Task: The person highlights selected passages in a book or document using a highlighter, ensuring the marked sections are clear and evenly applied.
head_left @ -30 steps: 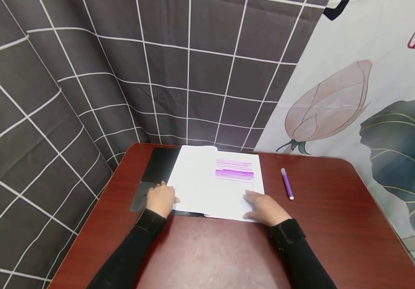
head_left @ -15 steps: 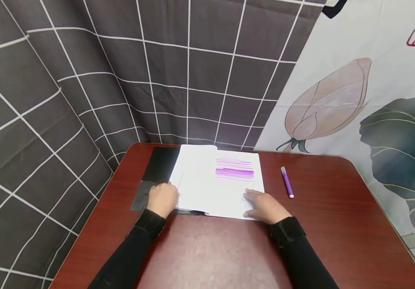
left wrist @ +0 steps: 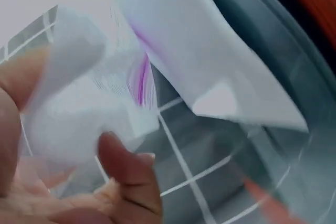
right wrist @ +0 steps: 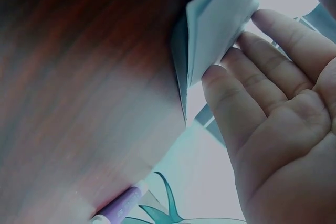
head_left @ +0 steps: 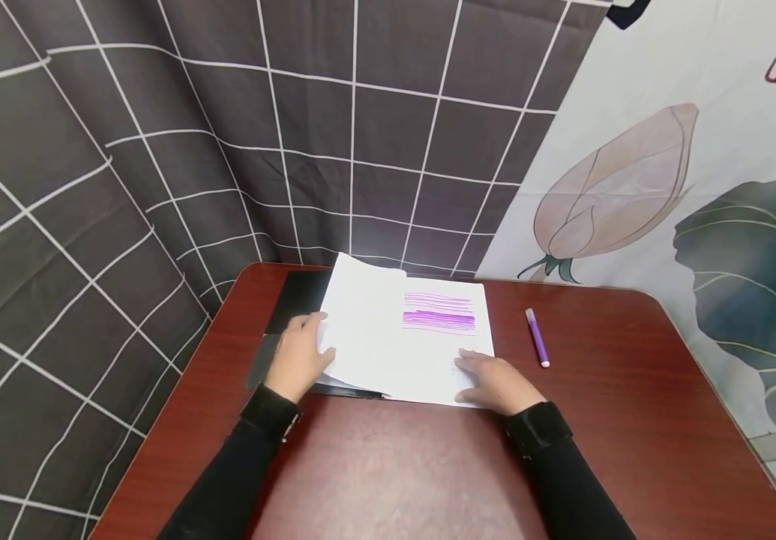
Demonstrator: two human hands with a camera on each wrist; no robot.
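A notebook lies spread on the table, its right page (head_left: 428, 367) marked with purple lines (head_left: 438, 311). The left page (head_left: 364, 322) is raised, its far corner standing above the table's back edge. My left hand (head_left: 296, 356) holds this page by its outer edge, thumb on the near part and fingers farther up. In the left wrist view, thin white paper (left wrist: 79, 87) bends between the thumb and fingers. My right hand (head_left: 498, 382) lies at the right page's lower outer edge, fingers extended. The right wrist view shows those fingertips (right wrist: 212, 74) against the page edges.
A purple marker (head_left: 537, 337) lies on the reddish-brown table (head_left: 603, 405), right of the notebook. The dark glossy cover (head_left: 293, 300) sticks out at left. Behind the table hang a grey gridded cloth (head_left: 388, 135) and a white floral cloth (head_left: 637, 172).
My left hand has moved from the lower left edge up along the page and spread its fingers. The left page has risen at its far corner. The right hand stays in place.
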